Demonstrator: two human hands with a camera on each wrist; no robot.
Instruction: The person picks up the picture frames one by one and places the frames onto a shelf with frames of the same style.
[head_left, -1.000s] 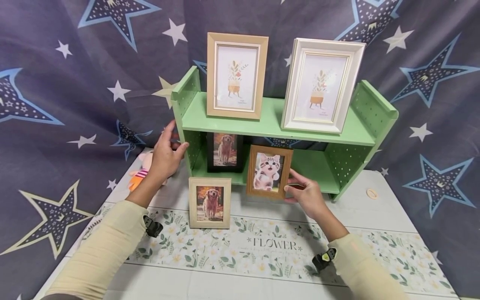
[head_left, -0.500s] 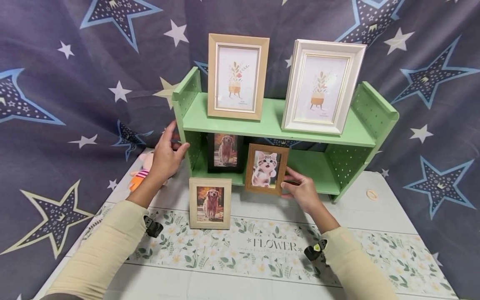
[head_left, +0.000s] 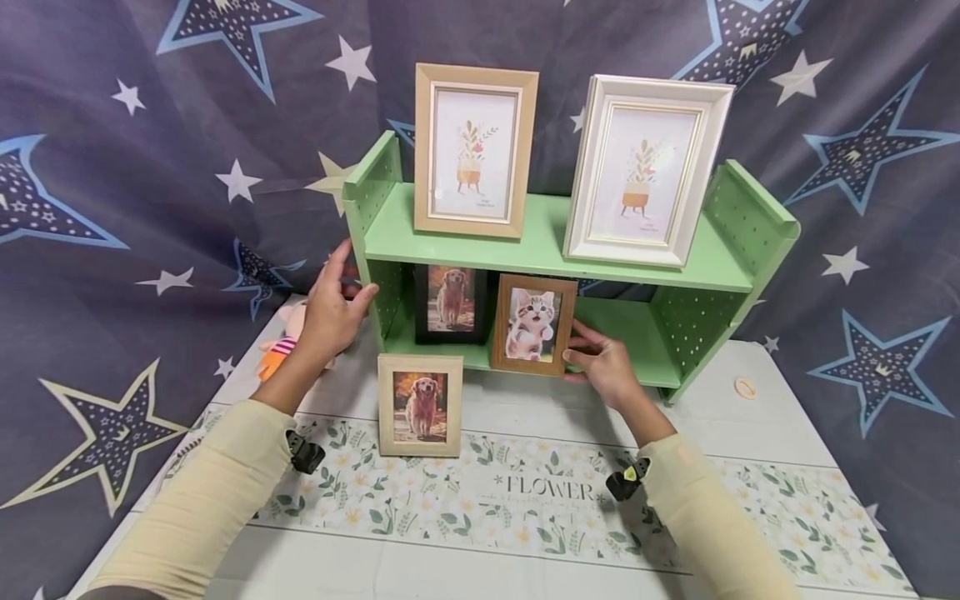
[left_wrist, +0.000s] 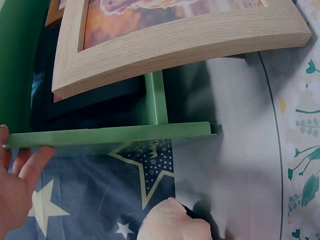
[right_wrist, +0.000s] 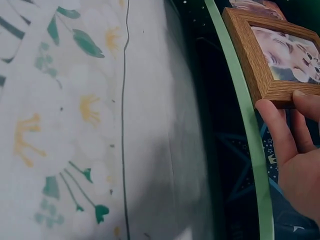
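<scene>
In the head view, my right hand [head_left: 606,367] pinches the right edge of a brown wooden photo frame [head_left: 497,333] with a kitten picture. The frame stands upright at the front of the green shelf's lower level; in the right wrist view, thumb and fingers meet at the brown frame's [right_wrist: 250,65] border. My left hand [head_left: 333,312] touches the left side panel of the green shelf [head_left: 480,254], thumb at its front edge. Behind and left of the kitten frame stands a black photo frame [head_left: 450,337] with a dog picture.
On the top shelf stand a beige frame [head_left: 423,150] and a white frame [head_left: 588,167]. A pale wood dog frame [head_left: 386,408] stands on the table in front. A plush toy [head_left: 279,354] lies left of the shelf, a small ring [head_left: 745,387] to its right.
My right hand has moved the kitten frame slightly left and up in the view, closer to the lower shelf. The left hand has stayed in place.
</scene>
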